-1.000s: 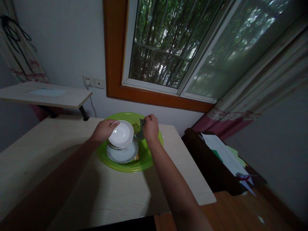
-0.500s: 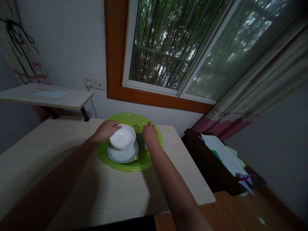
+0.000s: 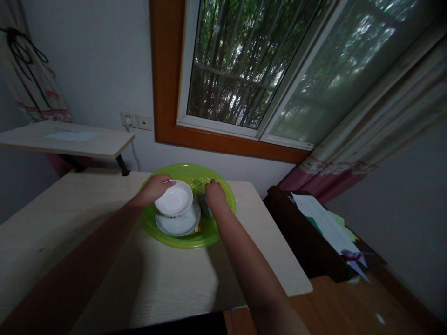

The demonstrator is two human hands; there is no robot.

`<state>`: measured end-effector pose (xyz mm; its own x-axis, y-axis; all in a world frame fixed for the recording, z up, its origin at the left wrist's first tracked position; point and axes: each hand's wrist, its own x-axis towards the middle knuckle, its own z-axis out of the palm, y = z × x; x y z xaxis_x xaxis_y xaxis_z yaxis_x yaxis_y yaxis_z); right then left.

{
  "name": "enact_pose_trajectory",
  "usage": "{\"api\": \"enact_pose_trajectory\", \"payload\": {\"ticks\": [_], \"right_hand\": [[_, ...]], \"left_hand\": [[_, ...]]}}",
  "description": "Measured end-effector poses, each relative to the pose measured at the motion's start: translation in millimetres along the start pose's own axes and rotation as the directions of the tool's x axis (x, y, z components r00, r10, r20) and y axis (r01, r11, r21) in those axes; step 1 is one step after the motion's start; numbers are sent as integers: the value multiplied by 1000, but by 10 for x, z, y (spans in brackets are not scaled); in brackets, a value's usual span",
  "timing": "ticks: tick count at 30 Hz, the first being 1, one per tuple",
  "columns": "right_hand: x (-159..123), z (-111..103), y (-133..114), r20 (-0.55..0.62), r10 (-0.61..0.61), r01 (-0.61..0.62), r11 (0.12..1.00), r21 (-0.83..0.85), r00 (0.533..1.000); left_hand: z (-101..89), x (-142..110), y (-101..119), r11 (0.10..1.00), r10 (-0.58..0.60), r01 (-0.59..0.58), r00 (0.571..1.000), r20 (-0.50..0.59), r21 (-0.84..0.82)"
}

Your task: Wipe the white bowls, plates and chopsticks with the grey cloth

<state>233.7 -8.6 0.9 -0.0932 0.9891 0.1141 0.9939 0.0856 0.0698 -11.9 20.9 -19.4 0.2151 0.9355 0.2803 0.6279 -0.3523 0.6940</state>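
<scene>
My left hand (image 3: pixel 157 188) grips the rim of a white bowl (image 3: pixel 173 199), thumb over the edge. The bowl is tilted toward me, above a white plate (image 3: pixel 178 226) that lies in a large green plastic basin (image 3: pixel 188 243). My right hand (image 3: pixel 214 194) is closed over the basin's right half. A dark grey cup-like thing (image 3: pixel 205 207) sits at its fingers, largely covered by the hand. Between plate and right hand, thin yellowish wooden sticks (image 3: pixel 198 227) show in part.
The basin stands on a pale wooden table (image 3: pixel 174 279) near the wall. A raised shelf (image 3: pixel 84 144) with a paper sheet is at the left. Right of the table, a dark brown piece of furniture (image 3: pixel 296 232) carries papers (image 3: pixel 324 223). A window (image 3: pixel 244 70) is behind.
The bowl and my left hand have shifted slightly left. My right hand has moved a little left, and more of the sticks shows between the hands.
</scene>
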Motion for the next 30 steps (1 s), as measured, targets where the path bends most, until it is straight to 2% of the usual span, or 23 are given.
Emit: {"api": "enact_pose_trajectory", "payload": {"ticks": [2,6,12,14,17,19,22,25,28,30], "right_hand": [[-1,9,-8,1,-9,9,1000,21,1000],[0,34,-19,6,-29,29,997,77,1000],[41,34,-33,6,-93,91,986,143,996],[71,10,-63,-34,-135,139,970,201,990],[102,-15,-126,-161,-187,239,877,418,969],[103,2,-161,-164,-194,253,789,560,967],[90,85,-182,75,-266,145,716,683,961],[91,199,-191,315,-334,-56,602,796,888],[100,275,-216,452,-364,-281,433,856,814],[99,287,-233,527,-402,-405,352,844,748]], "left_hand": [[-14,-17,46,999,-39,39,999,31,-14],[-30,-25,80,999,-27,27,1000,-7,-34],[0,29,-12,995,-59,58,998,-10,-84],[10,39,-28,990,-81,80,997,-9,-121],[19,34,-28,987,-95,99,995,35,-128],[25,28,-28,986,-103,112,992,79,-120],[36,30,-40,977,-129,147,984,120,-153],[38,42,-37,972,-137,165,976,169,-167],[32,49,-9,979,-116,144,975,188,-143],[28,46,12,979,-122,148,976,183,-139]]}}
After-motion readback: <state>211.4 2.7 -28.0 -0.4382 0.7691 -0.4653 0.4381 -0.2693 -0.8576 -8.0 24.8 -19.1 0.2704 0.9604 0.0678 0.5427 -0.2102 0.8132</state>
